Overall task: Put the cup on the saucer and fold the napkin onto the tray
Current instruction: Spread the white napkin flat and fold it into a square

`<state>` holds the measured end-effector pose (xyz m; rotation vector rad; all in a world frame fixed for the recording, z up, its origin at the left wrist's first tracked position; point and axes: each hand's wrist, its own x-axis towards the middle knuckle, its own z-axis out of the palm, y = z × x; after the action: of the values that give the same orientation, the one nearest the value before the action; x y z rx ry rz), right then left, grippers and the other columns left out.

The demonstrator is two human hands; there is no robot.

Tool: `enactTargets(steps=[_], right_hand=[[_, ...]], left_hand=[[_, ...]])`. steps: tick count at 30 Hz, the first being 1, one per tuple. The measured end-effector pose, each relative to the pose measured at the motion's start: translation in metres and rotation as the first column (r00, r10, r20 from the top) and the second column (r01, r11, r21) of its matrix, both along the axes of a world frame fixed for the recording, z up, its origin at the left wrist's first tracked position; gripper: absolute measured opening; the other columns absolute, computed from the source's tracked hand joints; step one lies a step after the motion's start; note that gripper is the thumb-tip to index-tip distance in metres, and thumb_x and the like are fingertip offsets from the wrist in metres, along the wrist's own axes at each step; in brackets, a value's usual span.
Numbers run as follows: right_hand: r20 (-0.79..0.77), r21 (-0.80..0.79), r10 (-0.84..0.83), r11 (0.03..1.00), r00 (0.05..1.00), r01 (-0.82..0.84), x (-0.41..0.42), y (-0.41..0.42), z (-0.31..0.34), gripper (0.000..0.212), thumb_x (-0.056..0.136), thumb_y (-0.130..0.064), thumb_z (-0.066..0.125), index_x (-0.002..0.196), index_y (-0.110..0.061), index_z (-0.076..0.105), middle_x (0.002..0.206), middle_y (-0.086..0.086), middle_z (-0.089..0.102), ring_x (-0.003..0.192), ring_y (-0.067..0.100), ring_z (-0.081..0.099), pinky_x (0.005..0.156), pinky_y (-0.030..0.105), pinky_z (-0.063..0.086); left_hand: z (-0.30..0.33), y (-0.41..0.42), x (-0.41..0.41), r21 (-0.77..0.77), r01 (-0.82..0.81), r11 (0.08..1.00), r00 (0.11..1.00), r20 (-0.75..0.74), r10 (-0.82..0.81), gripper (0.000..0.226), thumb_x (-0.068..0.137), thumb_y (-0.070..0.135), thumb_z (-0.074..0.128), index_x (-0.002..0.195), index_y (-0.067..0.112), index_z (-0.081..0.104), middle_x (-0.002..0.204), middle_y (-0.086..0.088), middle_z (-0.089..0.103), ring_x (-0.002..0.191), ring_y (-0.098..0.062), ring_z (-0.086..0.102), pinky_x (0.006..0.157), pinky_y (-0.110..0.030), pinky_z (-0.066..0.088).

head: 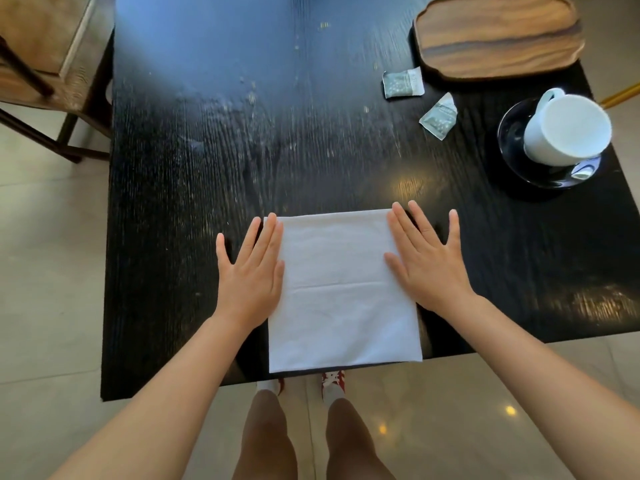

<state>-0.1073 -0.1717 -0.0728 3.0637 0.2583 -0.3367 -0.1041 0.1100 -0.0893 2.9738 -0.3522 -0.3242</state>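
Observation:
A white napkin point(341, 289) lies flat as a rectangle at the near edge of the black table point(207, 168), its front edge slightly over the rim. My left hand point(251, 268) rests flat on its left edge, fingers spread. My right hand point(424, 254) lies flat on its right edge, fingers spread too. Neither hand holds anything. A white cup point(566, 128) stands on a black saucer point(512, 133) at the right side of the table. A wooden tray point(495, 36) sits empty at the far right corner.
Two small grey sachets point(403, 83) point(438, 116) lie between tray and saucer. A wooden chair point(45, 64) stands at the far left beside the table. My legs and red shoes point(332, 381) show below the table's near edge, on a pale tiled floor.

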Motion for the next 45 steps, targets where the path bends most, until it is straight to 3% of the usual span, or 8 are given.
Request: enactTargets(steps=[6,10,14,20,23,27,32,45], right_hand=[[0.119,0.252,0.009,0.967,0.993,-0.039,-0.057,0.094,0.013,0.067,0.091,-0.048,0.024,0.146,-0.012,0.013,0.155,0.004,0.017,0.143,0.023,0.013,0.112,0.051,-0.004],[-0.016,0.200,0.089,0.976,0.996,-0.084,-0.086,0.102,-0.007,0.065,0.095,-0.047,0.024,0.147,-0.015,0.002,0.157,0.002,0.003,0.143,0.020,-0.005,0.113,0.045,-0.008],[-0.021,0.123,0.062,0.991,0.998,-0.059,-0.095,0.049,-0.008,0.065,0.092,-0.045,0.027,0.145,-0.010,0.015,0.154,0.005,0.015,0.142,0.021,0.013,0.112,0.044,0.005],[-0.016,0.055,0.065,0.996,0.998,-0.064,-0.104,0.008,-0.009,0.068,0.092,-0.047,0.029,0.146,-0.008,0.012,0.155,0.007,0.013,0.143,0.020,0.011,0.113,0.046,0.008],[-0.014,0.054,0.047,0.997,0.999,-0.046,-0.105,0.011,-0.010,0.069,0.092,-0.047,0.029,0.146,-0.009,0.013,0.155,0.006,0.014,0.143,0.018,0.010,0.114,0.049,0.007],[-0.020,0.066,0.046,0.997,0.999,-0.044,-0.104,0.009,-0.010,0.069,0.091,-0.047,0.029,0.146,-0.009,0.012,0.155,0.006,0.013,0.143,0.015,0.004,0.113,0.053,0.009],[-0.013,0.067,0.056,0.996,0.998,-0.055,-0.104,0.009,-0.009,0.068,0.091,-0.047,0.026,0.146,-0.009,0.015,0.154,0.006,0.015,0.142,0.017,0.014,0.112,0.053,0.007],[-0.113,0.063,0.113,0.992,0.987,-0.106,-0.102,0.004,-0.001,0.070,0.091,-0.057,0.016,0.148,-0.017,0.010,0.156,0.009,0.011,0.144,0.022,0.009,0.110,0.059,0.008]], left_hand=[[0.001,0.000,-0.002,-0.002,-0.006,1.000,1.000,0.000,0.006,0.059,0.093,0.037,0.007,0.148,0.017,0.001,0.154,0.006,-0.005,0.142,-0.011,-0.005,0.112,-0.055,-0.007],[0.000,0.001,-0.002,0.000,0.011,1.000,1.000,0.013,-0.011,0.058,0.093,0.037,0.008,0.148,0.017,0.001,0.154,0.006,-0.005,0.143,-0.011,-0.003,0.112,-0.054,-0.008],[-0.002,0.002,-0.002,0.005,0.009,1.000,1.000,0.019,-0.009,0.058,0.094,0.037,0.006,0.148,0.017,-0.002,0.154,0.007,-0.007,0.143,-0.010,-0.004,0.113,-0.054,-0.007],[0.010,-0.010,-0.011,0.065,-0.060,0.996,0.993,0.107,0.053,0.055,0.098,0.031,0.020,0.148,0.011,0.007,0.158,-0.003,0.004,0.143,-0.014,-0.002,0.113,-0.058,-0.003],[0.018,-0.037,-0.043,-0.006,0.085,0.996,0.982,0.168,-0.083,0.060,0.095,0.038,0.024,0.148,0.012,0.012,0.157,-0.005,0.005,0.144,-0.018,0.004,0.112,-0.056,-0.002],[0.006,-0.059,-0.094,-0.043,0.292,0.955,0.955,0.057,-0.290,0.063,0.094,0.047,0.021,0.149,0.020,0.005,0.159,-0.002,-0.004,0.145,-0.020,-0.001,0.115,-0.052,0.000],[0.000,-0.033,-0.095,0.012,0.289,0.957,0.957,-0.008,-0.288,0.063,0.094,0.046,0.023,0.148,0.017,0.012,0.156,-0.006,0.013,0.144,-0.019,0.003,0.113,-0.050,0.009],[0.011,0.003,-0.102,-0.010,0.267,0.964,0.959,-0.101,-0.266,0.085,0.084,0.066,0.032,0.149,0.014,0.011,0.157,-0.008,0.011,0.145,-0.019,0.002,0.112,-0.056,0.007]])
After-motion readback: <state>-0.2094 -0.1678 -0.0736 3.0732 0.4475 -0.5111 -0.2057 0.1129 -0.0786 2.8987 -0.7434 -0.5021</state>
